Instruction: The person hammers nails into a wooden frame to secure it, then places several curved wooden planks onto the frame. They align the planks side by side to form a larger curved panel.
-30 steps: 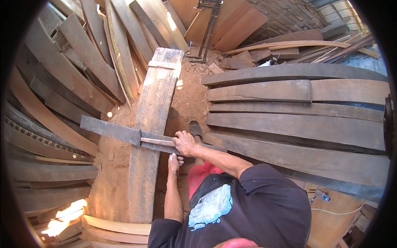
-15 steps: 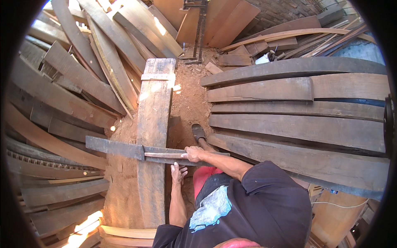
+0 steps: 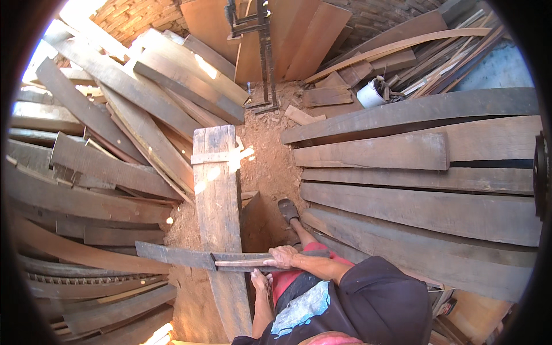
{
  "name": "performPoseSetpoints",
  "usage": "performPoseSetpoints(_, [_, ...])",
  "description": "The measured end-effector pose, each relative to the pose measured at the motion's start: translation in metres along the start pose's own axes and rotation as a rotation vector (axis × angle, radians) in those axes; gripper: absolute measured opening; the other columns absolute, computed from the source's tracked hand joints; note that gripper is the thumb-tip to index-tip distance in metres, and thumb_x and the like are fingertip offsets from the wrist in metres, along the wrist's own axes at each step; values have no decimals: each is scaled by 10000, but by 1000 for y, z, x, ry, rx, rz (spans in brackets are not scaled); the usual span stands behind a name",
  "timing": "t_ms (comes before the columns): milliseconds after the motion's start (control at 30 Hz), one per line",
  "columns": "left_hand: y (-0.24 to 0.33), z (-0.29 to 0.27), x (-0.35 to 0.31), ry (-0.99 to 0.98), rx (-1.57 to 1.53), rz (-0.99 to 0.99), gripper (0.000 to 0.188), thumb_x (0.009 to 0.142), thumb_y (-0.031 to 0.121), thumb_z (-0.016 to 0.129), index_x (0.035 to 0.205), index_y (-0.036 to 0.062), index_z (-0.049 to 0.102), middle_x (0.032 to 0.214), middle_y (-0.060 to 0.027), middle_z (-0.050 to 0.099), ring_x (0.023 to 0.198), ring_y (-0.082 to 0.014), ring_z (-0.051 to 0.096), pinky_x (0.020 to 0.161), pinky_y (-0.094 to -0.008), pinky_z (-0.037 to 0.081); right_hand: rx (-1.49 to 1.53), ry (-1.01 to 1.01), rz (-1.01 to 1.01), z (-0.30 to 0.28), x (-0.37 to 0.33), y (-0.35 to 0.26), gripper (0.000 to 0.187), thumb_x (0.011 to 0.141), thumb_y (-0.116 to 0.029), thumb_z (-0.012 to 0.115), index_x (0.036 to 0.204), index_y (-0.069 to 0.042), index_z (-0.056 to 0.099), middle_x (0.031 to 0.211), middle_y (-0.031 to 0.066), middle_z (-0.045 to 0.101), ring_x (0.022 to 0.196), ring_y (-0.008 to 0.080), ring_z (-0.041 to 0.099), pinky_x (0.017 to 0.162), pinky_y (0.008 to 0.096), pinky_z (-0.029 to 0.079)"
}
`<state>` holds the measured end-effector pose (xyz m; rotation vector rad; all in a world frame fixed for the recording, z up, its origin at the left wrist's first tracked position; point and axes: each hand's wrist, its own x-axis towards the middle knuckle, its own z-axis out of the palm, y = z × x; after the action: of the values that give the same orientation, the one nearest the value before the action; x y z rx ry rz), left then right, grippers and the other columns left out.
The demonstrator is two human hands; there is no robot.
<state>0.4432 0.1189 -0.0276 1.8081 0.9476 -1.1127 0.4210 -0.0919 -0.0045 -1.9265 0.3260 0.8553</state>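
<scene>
A dark, narrow plank (image 3: 175,255) lies crosswise over the worn wooden bench board (image 3: 219,215), its right end reaching my lap. Along its top runs a thin pale wooden strip (image 3: 244,263) with a short dark crosspiece (image 3: 213,261) at its left end, like a square. My right hand (image 3: 282,257) is closed over the strip's right end and the plank, pressing them together. Below, my left hand (image 3: 261,280) grips the plank's near edge with bent fingers; part of them is hidden against the wood.
Long thick planks (image 3: 397,204) are stacked on the right. Leaning boards and curved timbers (image 3: 109,172) crowd the left. A black metal frame (image 3: 265,63) stands at the far end beside upright panels (image 3: 310,40). A white bucket (image 3: 371,95) sits among offcuts. Sawdust (image 3: 270,138) covers the floor.
The view has shifted, so bench, plank and hands sit lower and slightly to the right in the picture. Both hands keep their places on the plank, the left fingers more bent.
</scene>
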Motion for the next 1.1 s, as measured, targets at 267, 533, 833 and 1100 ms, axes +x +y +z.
performPoseSetpoints(267, [7,-2,-4,-1,36,-65,397,1103,443,314,1218,131,531,888,-51,648,593,-163,590,483,-302,493,28,-31,26,-5,1,3,752,912,-728,476,1147,-36,655,1073,253,709,1054,429,678,912,536,527])
performPoseSetpoints(533, [4,-15,15,-73,82,-9,415,1097,447,328,1178,111,558,848,-72,646,563,-186,589,449,-339,506,-8,119,21,13,3,7,754,884,-741,496,1115,-48,680,1034,247,718,1013,423,692,884,538,541])
performPoseSetpoints(833, [11,-32,31,-186,245,54,440,1085,469,377,1159,90,588,814,-39,659,561,-165,577,482,-308,502,-28,333,65,20,-8,5,710,869,-671,586,1145,-22,671,1060,257,703,1057,412,677,886,527,530])
performPoseSetpoints(1100, [24,-47,73,-262,484,146,512,1073,512,398,1098,44,603,883,-140,712,597,-247,651,505,-423,534,-114,765,276,-23,-109,27,176,887,-165,589,948,-55,712,871,207,728,822,401,727,715,514,586])
